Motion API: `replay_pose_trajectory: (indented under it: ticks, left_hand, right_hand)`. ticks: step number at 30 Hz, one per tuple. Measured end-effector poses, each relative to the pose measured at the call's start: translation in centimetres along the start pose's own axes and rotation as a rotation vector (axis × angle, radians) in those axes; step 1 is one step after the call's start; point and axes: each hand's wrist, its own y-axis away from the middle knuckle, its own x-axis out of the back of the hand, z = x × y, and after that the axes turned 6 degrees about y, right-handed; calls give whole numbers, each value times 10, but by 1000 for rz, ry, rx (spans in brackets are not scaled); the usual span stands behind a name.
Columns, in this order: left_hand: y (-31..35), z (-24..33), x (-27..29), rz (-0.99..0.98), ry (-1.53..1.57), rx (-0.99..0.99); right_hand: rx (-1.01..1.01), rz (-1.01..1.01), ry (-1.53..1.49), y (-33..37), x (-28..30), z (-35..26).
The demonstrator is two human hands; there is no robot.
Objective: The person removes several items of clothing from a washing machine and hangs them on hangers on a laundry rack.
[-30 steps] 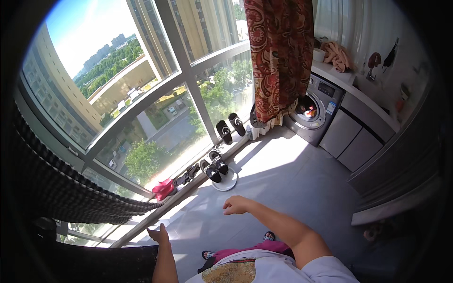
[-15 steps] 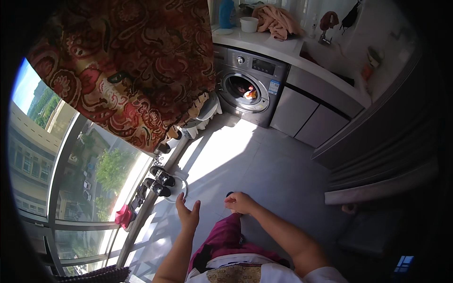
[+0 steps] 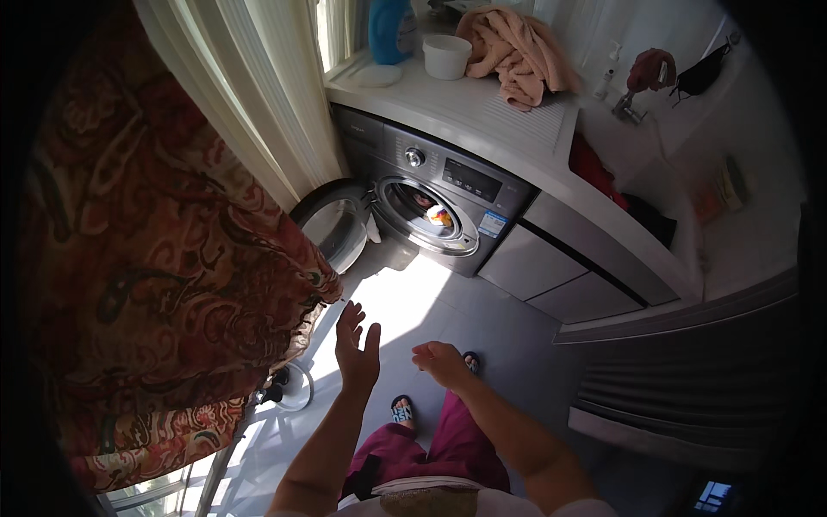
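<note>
Ahead of me stands a grey front-loading washing machine (image 3: pixel 472 185), its round glass door (image 3: pixel 332 231) swung out to the left. Inside the drum lies laundry (image 3: pixel 438 215), with a white and orange piece showing at the opening. My left hand (image 3: pixel 357 351) is raised over the floor, fingers spread and holding nothing, close to the hanging patterned curtain (image 3: pixel 181 258). To its right, my right hand (image 3: pixel 443 364) hovers with fingers curled in, and nothing shows in it. Both hands are apart from the machine.
On the white counter (image 3: pixel 517 142) are a blue bottle (image 3: pixel 392 33), a white tub (image 3: pixel 446 57) and a peach towel (image 3: pixel 517 56). A sink (image 3: pixel 646 151) holds dark red and black cloth. Grey cabinets (image 3: pixel 573 258) run right of the machine. A white basin (image 3: pixel 297 388) sits at lower left.
I have come closer to the washing machine, and its open door now shows fully. The curtain has shifted left and covers most of the window. Both hands keep nearly the same pose.
</note>
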Motion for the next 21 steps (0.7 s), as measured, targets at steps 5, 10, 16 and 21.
replay_pose_trajectory:
  ticks: [5, 10, 16, 21]
  left_hand:
    - [-62, -40, -73, 56, -19, 52]
    - [-118, -135, -136, 180, 74, 215]
    - [-208, -265, -187, 174, 209, 348]
    - [-280, -388, -219, -13, 399, 248]
  right_hand:
    - [-121, -101, -92, -111, 65, 27]
    - [-48, -40, 85, -235, 109, 73]
    - [-30, 242, 31, -407, 122, 132]
    - [231, 881, 444, -503, 117, 144]
